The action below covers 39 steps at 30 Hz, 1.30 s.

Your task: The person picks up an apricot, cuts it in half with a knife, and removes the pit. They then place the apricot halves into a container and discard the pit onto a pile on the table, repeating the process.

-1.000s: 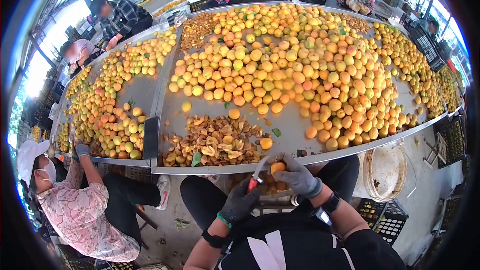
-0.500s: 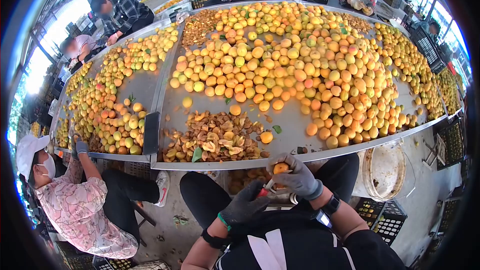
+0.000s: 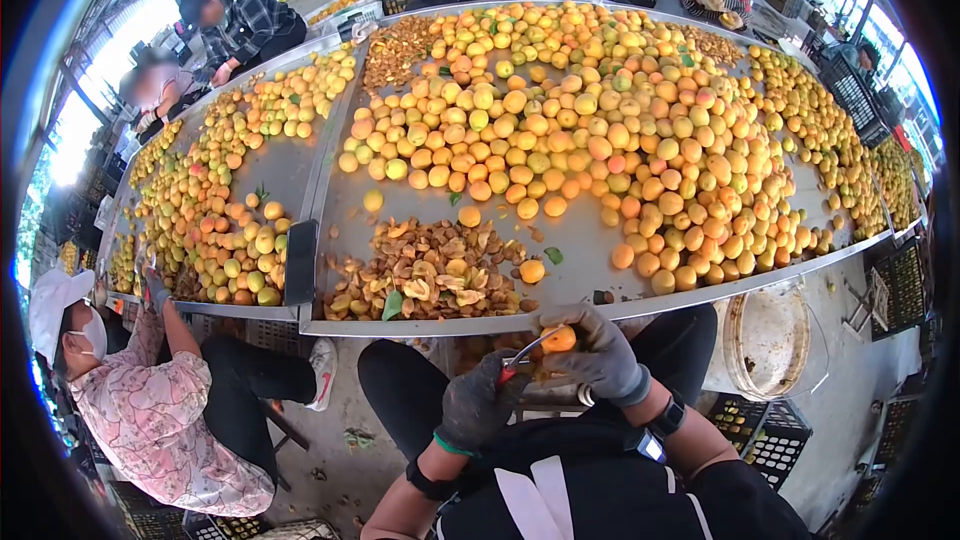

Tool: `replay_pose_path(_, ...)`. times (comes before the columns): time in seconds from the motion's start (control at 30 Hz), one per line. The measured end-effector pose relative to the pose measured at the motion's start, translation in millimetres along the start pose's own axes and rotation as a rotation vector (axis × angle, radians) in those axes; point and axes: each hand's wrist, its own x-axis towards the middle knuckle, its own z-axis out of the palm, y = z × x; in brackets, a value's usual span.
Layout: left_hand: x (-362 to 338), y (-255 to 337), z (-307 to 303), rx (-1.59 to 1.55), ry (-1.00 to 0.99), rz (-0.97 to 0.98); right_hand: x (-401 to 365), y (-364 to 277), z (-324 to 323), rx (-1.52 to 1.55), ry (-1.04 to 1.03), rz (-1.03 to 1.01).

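Note:
My right hand, in a grey glove, grips an orange apricot between thumb and fingers, above my lap at the table's front edge. My left hand, gloved too, is closed around a small knife with a red handle. The knife's thin curved metal blade reaches up to the apricot and appears to touch it; the exact contact is too small to make out. Just beyond my hands, a heap of brown-orange apricot pieces lies on the metal table, with a green leaf on it.
A large pile of whole apricots covers much of the table. A divider separates another pile on the left. A person in a floral shirt sits at my left; others work across the table. A white bucket and black crates stand at right.
My left hand has turned more upright, and the knife now points up at the apricot. The apricot has tilted in my right hand. The people nearby have shifted their hands slightly.

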Motion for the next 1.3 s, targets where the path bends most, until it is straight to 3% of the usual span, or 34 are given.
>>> replay_pose_path(0.17, -4, 3, -4, 0.054, 0.003, 0.004, 0, 1, 1, -0.129, -0.026, -0.117)
replay_pose_path(0.23, -4, 3, -6, 0.088, 0.022, 0.040, -3, -5, 4, 0.215, -0.018, 0.055)
replay_pose_path(0.37, -3, 4, -13, 0.192, 0.049, 0.109, -4, -1, 1, 0.134, -0.027, 0.021)
replay_pose_path(0.47, -3, 0, -12, 0.241, 0.099, 0.198, -6, -4, 1, 0.257, -0.030, 0.067)
replay_pose_path(0.67, -7, -10, -7, 0.389, 0.094, 0.248, -6, -5, 2, 0.103, -0.019, 0.060)
replay_pose_path(0.8, -5, -9, -11, 0.475, 0.032, 0.189, -7, -9, 8, 0.036, 0.015, 0.092)
replay_pose_path(1.07, 0, -22, 12, 0.320, 0.085, 0.180, -1, -4, 13, -0.012, 0.150, 0.119)
replay_pose_path(1.17, -1, -15, 19, 0.385, 0.020, 0.070, 1, 9, 11, 0.089, 0.175, 0.131)
replay_pose_path(1.3, -1, -14, 24, 0.389, 0.021, 0.070, 2, 22, 10, 0.159, 0.195, 0.041)
